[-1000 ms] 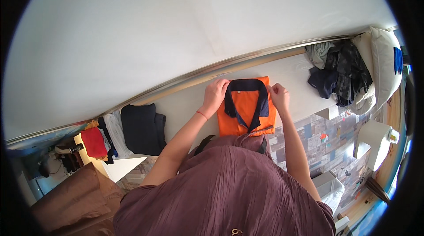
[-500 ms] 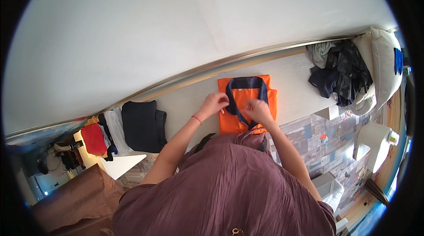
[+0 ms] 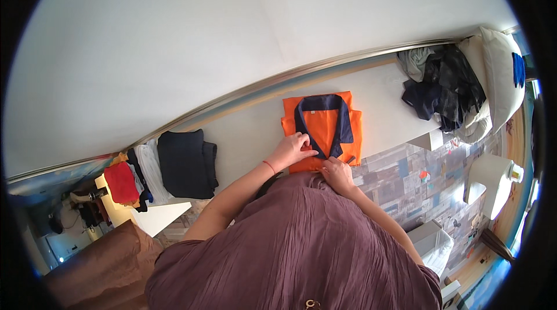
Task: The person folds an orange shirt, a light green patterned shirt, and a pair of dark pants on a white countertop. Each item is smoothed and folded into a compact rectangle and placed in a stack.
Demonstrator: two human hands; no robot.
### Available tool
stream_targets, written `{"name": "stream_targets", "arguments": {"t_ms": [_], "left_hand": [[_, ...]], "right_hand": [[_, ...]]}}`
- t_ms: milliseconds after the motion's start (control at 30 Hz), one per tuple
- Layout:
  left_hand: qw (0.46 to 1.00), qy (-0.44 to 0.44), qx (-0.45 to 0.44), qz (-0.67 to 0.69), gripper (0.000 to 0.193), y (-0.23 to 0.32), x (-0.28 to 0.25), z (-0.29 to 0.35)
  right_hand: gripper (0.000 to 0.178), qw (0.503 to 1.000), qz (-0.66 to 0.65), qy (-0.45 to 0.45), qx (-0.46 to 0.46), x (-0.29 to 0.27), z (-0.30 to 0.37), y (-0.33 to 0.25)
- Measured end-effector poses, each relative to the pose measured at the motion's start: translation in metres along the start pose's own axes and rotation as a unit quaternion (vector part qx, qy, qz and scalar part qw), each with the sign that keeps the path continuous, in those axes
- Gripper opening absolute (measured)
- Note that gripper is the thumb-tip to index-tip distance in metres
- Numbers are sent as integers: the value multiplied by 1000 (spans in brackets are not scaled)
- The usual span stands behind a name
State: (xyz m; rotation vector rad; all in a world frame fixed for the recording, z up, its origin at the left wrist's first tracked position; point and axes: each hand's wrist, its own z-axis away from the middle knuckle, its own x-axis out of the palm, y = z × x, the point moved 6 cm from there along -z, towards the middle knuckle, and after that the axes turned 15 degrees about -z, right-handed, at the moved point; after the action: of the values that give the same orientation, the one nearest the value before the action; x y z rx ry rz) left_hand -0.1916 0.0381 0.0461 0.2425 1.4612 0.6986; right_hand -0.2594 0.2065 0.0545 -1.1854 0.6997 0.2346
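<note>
Two hands on one shirt rn, so quick status. Your orange shirt (image 3: 322,130) w/ the dark blue collar sits on the white table (image 3: 255,130), near the middle, right in front of you and just short of the metal rail at the wall side. It's folded into a neat rectangle already, collar up and laid flat, sleeves tucked out of sight.

Left hand (image 3: 293,150) rests on the lower left of the shirt, fingers curled down by the collar point, looks like pinching the fabric there but can't tell 100%. Right hand (image 3: 336,172) is at the near edge of the shirt, fingers bent onto the hem; whether it's gripping or just pressing, can't tell.

Progress imo: this one's basically folded, just tidying left. Folded stack (image 3: 185,164) of dark and white clothes sits well to your left, w/ a red piece (image 3: 122,182) beyond it. Loose pile (image 3: 438,86) of dark and grey clothes at the far right end isn't folded yet, so prob plenty left to do.
</note>
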Motion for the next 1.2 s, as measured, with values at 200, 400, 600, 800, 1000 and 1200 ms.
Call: {"name": "stream_targets", "arguments": {"t_ms": [200, 400, 600, 800, 1000, 1200], "left_hand": [[992, 18, -52, -111, 59, 12, 20, 3], [986, 31, -78, -141, 61, 14, 30, 4], [986, 60, -91, -125, 54, 17, 27, 8], [983, 104, -100, -113, 45, 19, 26, 21], [978, 180, -71, -81, 29, 21, 15, 38], [894, 339, -261, 131, 9, -6, -10, 72]], "right_hand": [[25, 978, -102, 37, 176, 4, 27, 33], [27, 963, -156, 138, 172, 15, 12, 50], [32, 951, -216, 104, 197, 24, 6, 65], [39, 922, -277, 112, 245, 10, 7, 87], [42, 926, -250, 41, 280, -4, -19, 93], [44, 983, -104, 95, 121, -66, -38, 53]]}}
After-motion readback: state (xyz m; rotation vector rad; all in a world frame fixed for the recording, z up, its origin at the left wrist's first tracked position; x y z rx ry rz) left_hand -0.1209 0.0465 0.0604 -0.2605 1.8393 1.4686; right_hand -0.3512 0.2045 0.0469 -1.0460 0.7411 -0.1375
